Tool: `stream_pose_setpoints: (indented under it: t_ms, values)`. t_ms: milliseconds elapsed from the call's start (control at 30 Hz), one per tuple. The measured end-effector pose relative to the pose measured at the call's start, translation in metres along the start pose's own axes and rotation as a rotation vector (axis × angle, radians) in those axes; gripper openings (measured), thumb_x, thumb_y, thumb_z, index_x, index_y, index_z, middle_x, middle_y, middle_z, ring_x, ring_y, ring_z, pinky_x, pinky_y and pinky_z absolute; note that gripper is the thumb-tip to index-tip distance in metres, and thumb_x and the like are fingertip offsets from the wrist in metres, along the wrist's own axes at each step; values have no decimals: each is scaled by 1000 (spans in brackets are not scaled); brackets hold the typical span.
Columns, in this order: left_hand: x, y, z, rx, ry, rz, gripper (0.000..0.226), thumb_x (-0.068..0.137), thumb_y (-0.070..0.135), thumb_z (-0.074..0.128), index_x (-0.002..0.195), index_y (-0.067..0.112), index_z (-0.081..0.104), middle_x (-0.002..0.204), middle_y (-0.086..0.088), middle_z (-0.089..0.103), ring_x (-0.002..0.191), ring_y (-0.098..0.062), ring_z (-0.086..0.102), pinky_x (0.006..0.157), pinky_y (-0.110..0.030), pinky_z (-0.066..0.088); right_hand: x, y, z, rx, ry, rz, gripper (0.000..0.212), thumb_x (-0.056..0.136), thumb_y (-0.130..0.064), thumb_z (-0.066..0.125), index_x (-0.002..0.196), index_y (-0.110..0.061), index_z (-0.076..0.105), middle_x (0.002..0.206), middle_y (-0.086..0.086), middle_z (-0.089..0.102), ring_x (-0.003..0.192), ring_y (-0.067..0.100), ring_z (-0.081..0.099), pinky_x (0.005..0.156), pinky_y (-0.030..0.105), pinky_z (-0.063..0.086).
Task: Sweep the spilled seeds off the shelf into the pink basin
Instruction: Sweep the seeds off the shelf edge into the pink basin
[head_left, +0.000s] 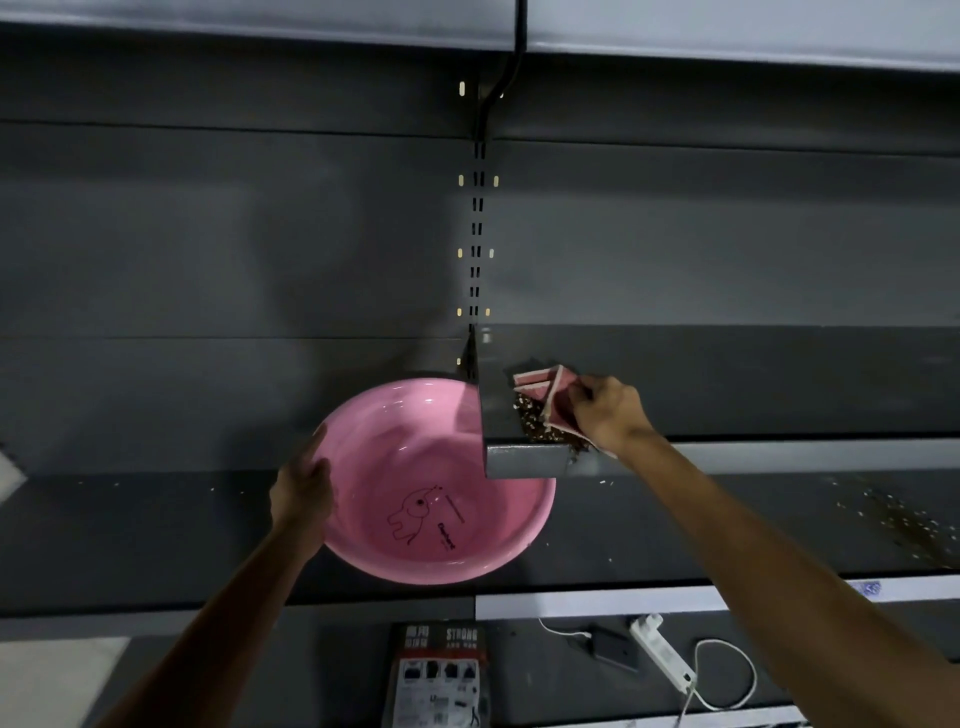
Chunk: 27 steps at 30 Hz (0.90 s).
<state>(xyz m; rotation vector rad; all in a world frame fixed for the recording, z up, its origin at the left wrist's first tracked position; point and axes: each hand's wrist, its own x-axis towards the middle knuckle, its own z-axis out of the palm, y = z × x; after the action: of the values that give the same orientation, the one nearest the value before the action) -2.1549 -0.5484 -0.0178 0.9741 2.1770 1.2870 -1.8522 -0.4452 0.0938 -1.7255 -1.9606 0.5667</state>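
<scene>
My left hand (304, 491) grips the rim of the round pink plastic basin (436, 483) under the grey metal shelf's (727, 384) corner, while my right hand (608, 413) pinches a folded pink-and-white cloth (550, 397) against the brown-and-white spilled seeds (535, 421) at the shelf edge.

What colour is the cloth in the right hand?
Pink with pale, whitish stripes or edging, seen in the head view: the cloth pressed by the right hand.

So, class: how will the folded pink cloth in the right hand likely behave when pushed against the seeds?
The folded pink cloth looks floppy, creasing under the right hand, so its edge may ride over seeds. The small loose seeds will probably scatter; some already lie below.
</scene>
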Motion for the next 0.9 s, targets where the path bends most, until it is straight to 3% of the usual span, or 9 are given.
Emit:
stream_pose_setpoints:
  t_ms: [133, 400, 533, 600, 700, 900]
  values:
    - [4, -1, 1, 10, -7, -9, 46, 101, 12, 37, 143, 28, 43, 73, -8, 60, 43, -12, 40, 33, -18, 32, -5, -18, 10, -4, 20, -40, 29, 92, -16, 39, 104, -5, 63, 95, 24, 68, 87, 39, 64, 78, 36, 54]
    - [2, 3, 9, 10, -17, -27, 47, 101, 13, 35, 143, 30, 42, 75, -8, 61, 45, -12, 39, 33, -19, 30, -15, -63, 34, 44, -40, -87, 32, 92, -14, 39, 94, 5, 65, 97, 26, 68, 90, 40, 65, 82, 38, 54]
    - [-3, 5, 12, 8, -42, -19, 47, 100, 11, 36, 143, 29, 43, 78, -6, 61, 44, -11, 38, 31, -16, 29, -17, -76, 43, 77, -79, -112, 32, 91, -12, 40, 93, 7, 65, 98, 28, 68, 92, 43, 65, 84, 46, 53]
    - [-5, 6, 11, 3, -46, -16, 47, 100, 11, 36, 143, 28, 42, 76, -5, 60, 43, -11, 37, 30, -15, 28, -17, -81, 47, 86, -80, -106, 30, 91, -12, 40, 94, 6, 65, 99, 26, 68, 93, 41, 65, 84, 40, 53]
    - [-5, 4, 9, -5, -54, -13, 45, 101, 12, 36, 143, 27, 44, 73, -4, 57, 43, -10, 37, 30, -13, 28, -21, -92, 53, 128, -150, -127, 29, 93, -11, 39, 93, 1, 65, 98, 21, 68, 86, 32, 64, 69, 26, 46]
    - [-4, 4, 7, 11, -55, -52, 43, 101, 15, 37, 140, 30, 47, 89, -8, 64, 48, -9, 43, 33, -15, 32, -10, -98, 59, 262, -245, -125, 27, 94, -14, 38, 80, -12, 61, 78, 7, 60, 73, 22, 59, 52, 20, 39]
